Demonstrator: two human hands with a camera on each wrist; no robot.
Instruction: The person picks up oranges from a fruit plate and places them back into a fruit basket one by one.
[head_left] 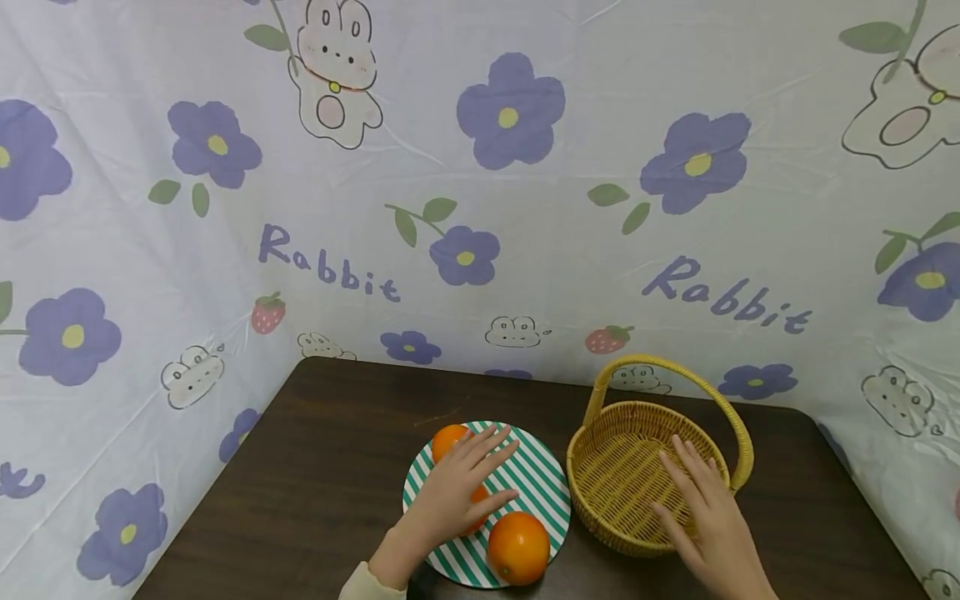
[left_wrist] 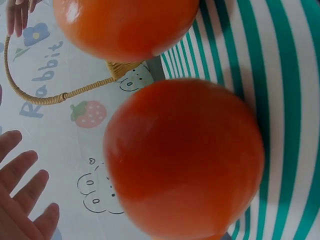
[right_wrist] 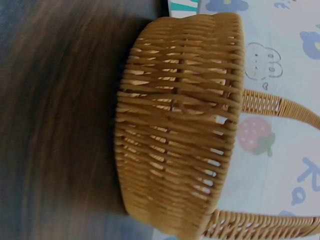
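The left hand (head_left: 456, 482), lower centre of the head frame, is positioned over the plate; its fingers are extended, spread and released, and a cream sleeve (head_left: 373, 585) covers the forearm. Below it, the round plate (head_left: 538, 477) with green and white stripes lies on the dark tabletop (head_left: 315, 475). Three oranges rest on the plate: the first orange (head_left: 446, 441) at its upper left, the second orange (head_left: 477, 510) partly hidden by the left hand, the third orange (head_left: 519, 548) at its lower right. In the left wrist view, a gap separates the fingers from the oranges. Right of the plate, the yellow woven basket (head_left: 622, 468) stands upright, handle raised. The right hand (head_left: 705, 518), lower right, overlaps the basket's right side; its fingers are extended and released. Contact with the rim cannot be determined.
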